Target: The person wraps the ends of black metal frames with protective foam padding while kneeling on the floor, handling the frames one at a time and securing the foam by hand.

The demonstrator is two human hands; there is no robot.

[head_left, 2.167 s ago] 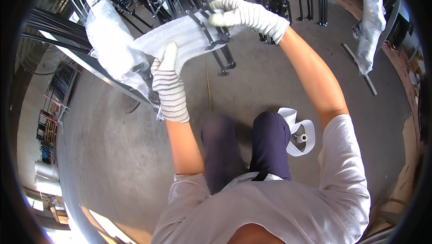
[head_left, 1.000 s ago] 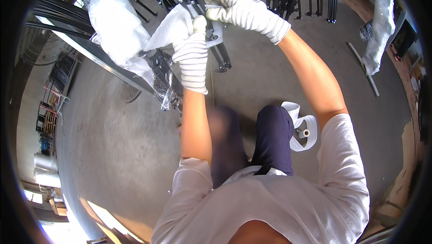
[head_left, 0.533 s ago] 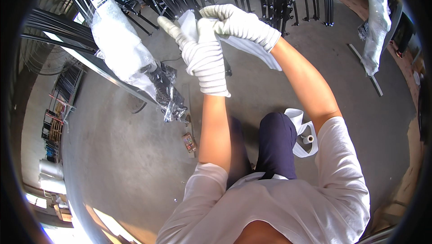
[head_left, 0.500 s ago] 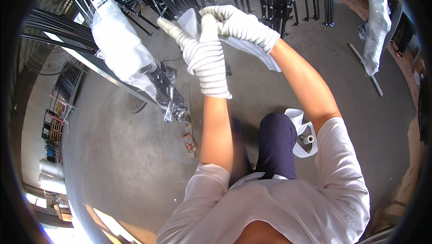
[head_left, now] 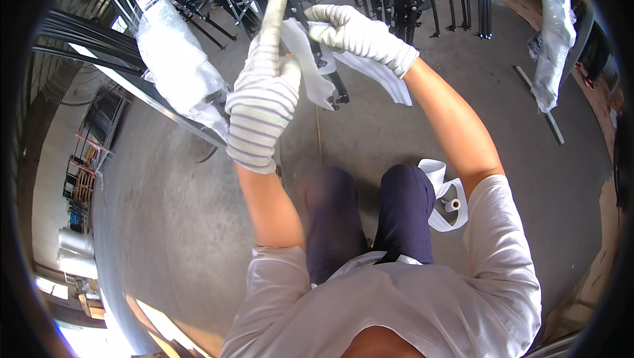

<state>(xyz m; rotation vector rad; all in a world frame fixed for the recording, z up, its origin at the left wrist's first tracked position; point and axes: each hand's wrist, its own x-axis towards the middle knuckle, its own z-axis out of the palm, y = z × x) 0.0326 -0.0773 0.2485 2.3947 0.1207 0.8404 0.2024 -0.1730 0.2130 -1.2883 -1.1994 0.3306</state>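
Landmark: I take the black metal frame point(head_left: 330, 74) in front of me as the reference; everything below is placed against it.
White foam strip: the strip point(head_left: 317, 71) lies right against the frame, its upper part bunched between my two hands and a loose tail point(head_left: 386, 84) hanging off to the right of the frame, clear of the floor.
Right hand: my right hand point(head_left: 353, 31), in a white knit glove, sits just above and to the right of the frame with its fingers curled tight on the upper end of the strip, so that hand is clamped on it.
Left hand: my left hand point(head_left: 264, 104), in a striped knit glove, is just left of the frame. One finger point(head_left: 276, 11) stands straight up beside the strip. The back of the glove faces me, so I cannot tell whether the hidden fingers pinch the strip or only press against it.
Step in hand: I judge the strip is being wound round the frame, with one turn partly laid.
Next move: as I read it, the right hand must keep tension while the left takes a clear pinch on the free tail, so the turn does not slacken.
Nearby: a wrapped bundle point(head_left: 178, 67) well left of the frame, and a roll of the same white strip point(head_left: 449, 196) on the concrete floor point(head_left: 172, 226) beside my right knee, well below the frame.
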